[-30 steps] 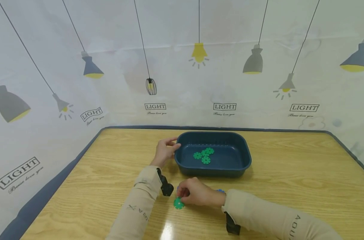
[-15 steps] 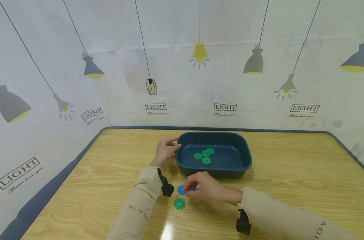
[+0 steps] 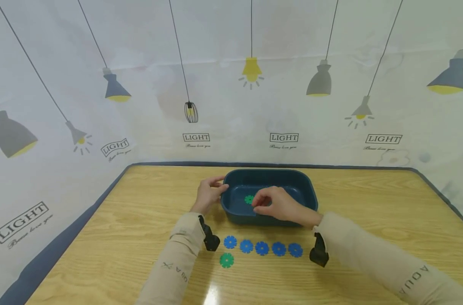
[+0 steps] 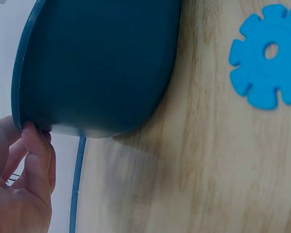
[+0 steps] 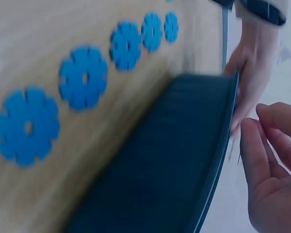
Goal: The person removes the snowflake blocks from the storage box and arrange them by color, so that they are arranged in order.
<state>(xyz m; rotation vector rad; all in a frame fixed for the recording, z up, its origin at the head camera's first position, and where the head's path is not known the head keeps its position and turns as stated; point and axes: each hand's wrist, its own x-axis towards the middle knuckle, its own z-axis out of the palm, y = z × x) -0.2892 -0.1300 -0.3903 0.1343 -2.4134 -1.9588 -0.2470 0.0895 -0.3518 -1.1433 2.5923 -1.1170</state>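
Note:
A dark blue plastic basin [image 3: 269, 219] stands at the middle of the table. My left hand [image 3: 208, 195] pinches the basin's left rim between thumb and fingers, as the left wrist view also shows. My right hand [image 3: 279, 204] hovers over the basin's inside with loosely bent fingers, and nothing shows between them. Inside the basin, a green snowflake disc [image 3: 249, 199] is visible just left of those fingers; the hand hides whatever lies behind it. In front of the basin, several blue snowflake discs [image 3: 262, 248] lie in a row, with one green snowflake disc [image 3: 227, 260] below the leftmost.
The wooden table [image 3: 369, 254] reaches back to a pale cloth backdrop [image 3: 224, 84] printed with hanging lamps. A black wrist camera [image 3: 319, 256] on the right sleeve hangs just right of the blue row; the left one [image 3: 211, 242] sits at that row's left end.
My right hand has let go of the green disc on the table, then moved up and right to above the basin, uncovering the blue row. My left hand stays on the rim.

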